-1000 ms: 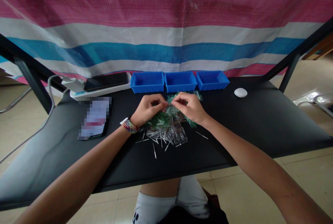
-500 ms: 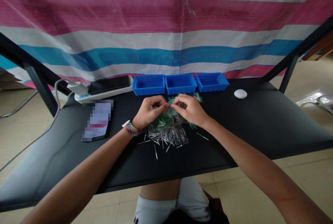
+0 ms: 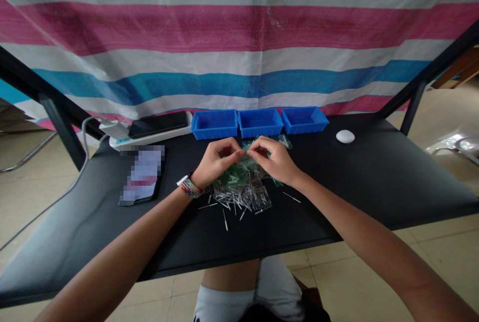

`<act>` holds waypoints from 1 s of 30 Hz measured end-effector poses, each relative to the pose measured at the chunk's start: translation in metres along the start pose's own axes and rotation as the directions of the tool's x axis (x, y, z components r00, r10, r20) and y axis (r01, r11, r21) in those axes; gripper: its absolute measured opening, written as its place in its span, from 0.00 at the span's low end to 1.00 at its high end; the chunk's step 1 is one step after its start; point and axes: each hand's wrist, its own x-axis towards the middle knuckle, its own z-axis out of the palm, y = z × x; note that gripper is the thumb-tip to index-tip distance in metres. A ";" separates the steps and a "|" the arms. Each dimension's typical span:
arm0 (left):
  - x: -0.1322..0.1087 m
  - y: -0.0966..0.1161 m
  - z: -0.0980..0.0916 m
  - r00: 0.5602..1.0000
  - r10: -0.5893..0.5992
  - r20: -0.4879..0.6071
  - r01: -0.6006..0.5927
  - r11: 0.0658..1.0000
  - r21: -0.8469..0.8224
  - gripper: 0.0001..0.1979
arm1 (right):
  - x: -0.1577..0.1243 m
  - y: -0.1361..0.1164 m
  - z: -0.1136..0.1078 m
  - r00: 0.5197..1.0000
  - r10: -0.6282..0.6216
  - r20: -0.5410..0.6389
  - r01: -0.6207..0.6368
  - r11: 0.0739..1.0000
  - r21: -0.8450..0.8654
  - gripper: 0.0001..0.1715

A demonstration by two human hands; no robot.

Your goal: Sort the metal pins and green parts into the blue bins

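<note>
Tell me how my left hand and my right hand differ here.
Your left hand wears a multicoloured band at the wrist; your right hand has a bare wrist. The left hand points rightward, mostly before the leftmost blue tray; the right hand points leftward, mostly before the middle one. Both bring thumb and forefinger together over the pile; anything pinched is too small to identify.

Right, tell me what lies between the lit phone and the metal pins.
In the head view, black tabletop beside the lit phone, then a multicolored bracelet at the base of the left hand, before the metal pins.
</note>
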 end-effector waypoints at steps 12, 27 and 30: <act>0.000 0.000 -0.002 0.998 0.032 -0.059 -0.026 0.994 0.107 0.17 | -0.002 0.006 0.004 0.992 0.119 0.031 -0.122 0.986 0.115 0.05; 0.001 -0.001 0.002 0.999 -0.048 0.007 0.048 0.998 -0.028 0.16 | -0.002 0.008 -0.001 0.987 0.155 -0.031 -0.147 0.971 0.188 0.08; 0.001 -0.001 0.001 0.996 -0.076 0.045 0.080 0.993 -0.082 0.15 | -0.003 0.010 0.000 0.984 0.172 -0.041 -0.161 0.967 0.199 0.09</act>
